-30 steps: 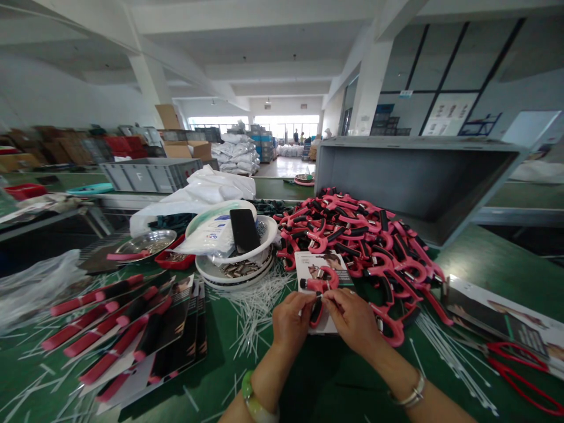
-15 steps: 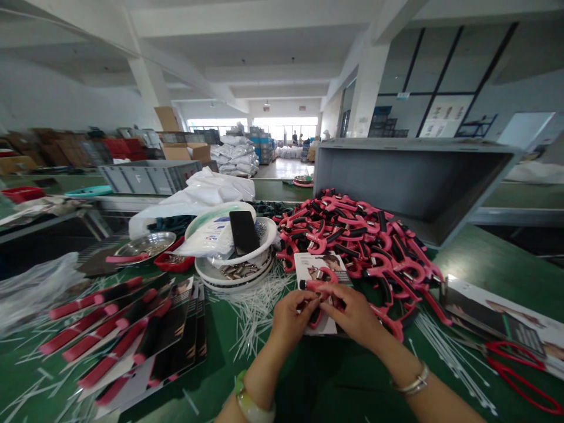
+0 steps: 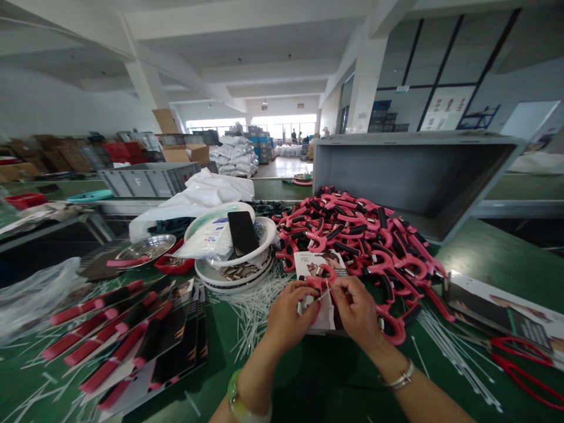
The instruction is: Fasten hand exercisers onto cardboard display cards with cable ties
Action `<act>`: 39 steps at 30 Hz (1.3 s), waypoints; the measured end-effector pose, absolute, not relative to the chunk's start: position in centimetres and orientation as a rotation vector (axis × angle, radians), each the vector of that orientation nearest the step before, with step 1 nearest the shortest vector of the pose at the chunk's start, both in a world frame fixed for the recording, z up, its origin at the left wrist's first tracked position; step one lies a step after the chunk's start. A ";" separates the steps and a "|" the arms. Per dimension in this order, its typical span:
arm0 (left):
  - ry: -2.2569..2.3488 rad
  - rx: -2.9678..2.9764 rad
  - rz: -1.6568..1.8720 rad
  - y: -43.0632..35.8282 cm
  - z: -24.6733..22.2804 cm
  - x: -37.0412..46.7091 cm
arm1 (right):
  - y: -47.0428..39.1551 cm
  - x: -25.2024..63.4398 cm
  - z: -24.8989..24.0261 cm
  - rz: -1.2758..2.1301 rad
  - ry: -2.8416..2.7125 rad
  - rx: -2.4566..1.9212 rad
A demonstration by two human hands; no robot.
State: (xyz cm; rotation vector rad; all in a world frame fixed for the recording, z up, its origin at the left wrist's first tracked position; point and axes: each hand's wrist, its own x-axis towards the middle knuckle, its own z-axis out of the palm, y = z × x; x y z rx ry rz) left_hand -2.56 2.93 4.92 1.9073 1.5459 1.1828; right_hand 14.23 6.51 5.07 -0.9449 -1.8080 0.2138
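Since the earlier frames both hands have lifted slightly toward frame centre, and the backing card now tilts up between them instead of lying flatter on the worktop.

Left hand: fingers curled shut on the left edge of the backing card, thumb on the pink-and-black tool that lies against the card face. Green bangle on that wrist, lower centre of frame.

Right hand: fingertips pinched together on a thin white tie at the tool, just beside the left thumb. Metal bracelet at the wrist.

Card and tool sit at centre frame, just in front of the heap of pink-and-black tools, which spills from the tipped grey crate at right centre.

Left of the hands: loose white ties scattered on the green worktop. Behind them, stacked white bowls with a black phone lying on top. Lower left: finished cards with red-handled tools overlapping in a fan. Lower right edge: red scissors beside a stack of printed cards.
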 end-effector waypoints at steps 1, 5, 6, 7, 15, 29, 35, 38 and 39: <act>1.540 1.917 1.203 2.7 4.8 -2.5 | 6.6 14.2 5.1 0.266 -1.820 -0.923; 1.615 1.866 1.231 2.1 3.8 -1.9 | 6.2 14.1 5.7 0.517 -1.939 -0.851; 1.664 1.832 1.224 2.0 3.5 -1.8 | 5.9 14.2 5.8 0.533 -1.982 -0.843; 1.711 1.803 1.212 1.9 3.3 -1.7 | 5.6 14.5 5.8 0.510 -2.033 -0.830; 1.832 1.719 1.098 2.2 3.4 -0.9 | 4.5 16.8 5.0 0.106 -2.303 -0.784; 1.884 1.777 1.054 3.1 3.3 0.2 | 3.7 17.0 4.5 0.117 -2.271 -0.714; 1.917 1.830 1.042 2.6 3.0 0.5 | 4.0 19.5 4.9 0.206 -2.311 -0.847; 1.935 1.811 1.087 2.3 2.7 0.2 | 5.1 27.1 4.9 -0.009 -2.175 -1.296; 1.946 1.809 1.097 2.2 2.7 0.2 | 5.4 30.4 4.8 -0.134 -2.140 -1.514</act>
